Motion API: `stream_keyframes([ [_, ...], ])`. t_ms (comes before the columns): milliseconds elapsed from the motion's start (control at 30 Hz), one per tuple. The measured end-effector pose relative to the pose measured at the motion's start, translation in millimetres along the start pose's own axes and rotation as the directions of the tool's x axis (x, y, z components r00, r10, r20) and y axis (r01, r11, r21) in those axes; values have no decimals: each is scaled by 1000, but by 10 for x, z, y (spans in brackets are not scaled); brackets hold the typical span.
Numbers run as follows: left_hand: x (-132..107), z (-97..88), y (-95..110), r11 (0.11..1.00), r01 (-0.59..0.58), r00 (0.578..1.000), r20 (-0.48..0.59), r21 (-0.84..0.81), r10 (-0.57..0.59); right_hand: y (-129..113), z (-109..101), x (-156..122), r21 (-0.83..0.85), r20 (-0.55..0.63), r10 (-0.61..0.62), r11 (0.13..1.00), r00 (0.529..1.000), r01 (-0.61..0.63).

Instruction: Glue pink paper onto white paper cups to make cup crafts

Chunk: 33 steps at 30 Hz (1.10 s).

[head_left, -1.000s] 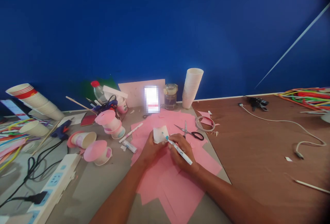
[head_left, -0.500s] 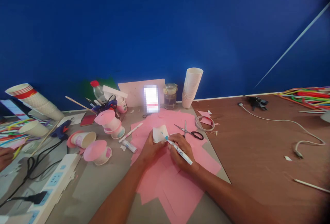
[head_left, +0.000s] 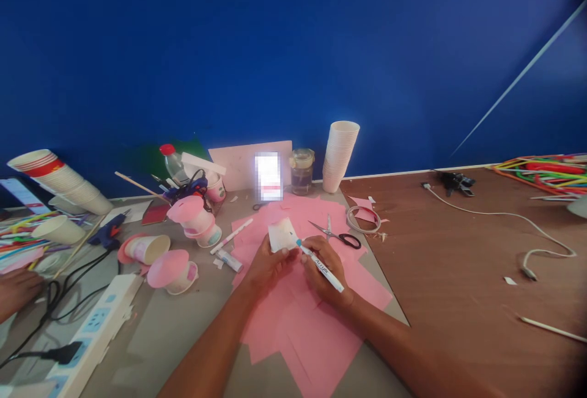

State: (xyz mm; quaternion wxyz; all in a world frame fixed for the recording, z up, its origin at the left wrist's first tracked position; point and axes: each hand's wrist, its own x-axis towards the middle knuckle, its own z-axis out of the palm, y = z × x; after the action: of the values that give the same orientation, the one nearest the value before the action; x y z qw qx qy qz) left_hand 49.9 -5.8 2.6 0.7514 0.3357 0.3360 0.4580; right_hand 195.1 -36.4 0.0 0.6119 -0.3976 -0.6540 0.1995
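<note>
My left hand [head_left: 267, 268] pinches a small white paper piece [head_left: 280, 234] along its lower edge. A small dark mark shows near the paper's right side. In my right hand [head_left: 324, 263] is a white acrylic marker [head_left: 326, 269] with a blue end, its tip beside the paper's right edge; I cannot tell whether it touches. Both hands are over overlapping sheets of pink paper [head_left: 316, 337]. Open scissors [head_left: 337, 236] with black handles lie on the pink sheets beyond my right hand. Left of the sheets are a white pen [head_left: 232, 236] and a glue-stick-like tube [head_left: 229, 260].
Paper cups with pink discs [head_left: 172, 272] stand at left, near a power strip [head_left: 94, 331] and a blue glue gun [head_left: 110, 231]. Behind are a lit phone [head_left: 268, 176], a jar [head_left: 301, 172] and stacked cups [head_left: 340, 156]. Another person's hand [head_left: 21, 291] is at far left.
The marker tip has moved from the paper's middle to its right edge. The paper has tilted and shifted slightly left. The other person's hand has come further into view.
</note>
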Motion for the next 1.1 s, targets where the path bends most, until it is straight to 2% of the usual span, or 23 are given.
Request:
stream_keyframes([
  [133,-3,3,2,1000,8,1000,5,-4,-8,6,-13,17,-1,-12,19,1000,1000,-19],
  [367,-34,31,27,1000,6,997,81,14,-8,72,-21,21,43,-30,49,998,998,-47],
  [667,-21,15,11,999,-8,998,66,46,5,12,-33,62,1,-9,-15,1000,1000,15],
  [833,-18,7,8,999,-3,999,50,42,1,28,-37,52,9,2,-3,1000,1000,3],
  [1100,-20,5,18,1000,0,994,112,28,-3,75,-25,30,35,-4,54,998,999,-53],
])
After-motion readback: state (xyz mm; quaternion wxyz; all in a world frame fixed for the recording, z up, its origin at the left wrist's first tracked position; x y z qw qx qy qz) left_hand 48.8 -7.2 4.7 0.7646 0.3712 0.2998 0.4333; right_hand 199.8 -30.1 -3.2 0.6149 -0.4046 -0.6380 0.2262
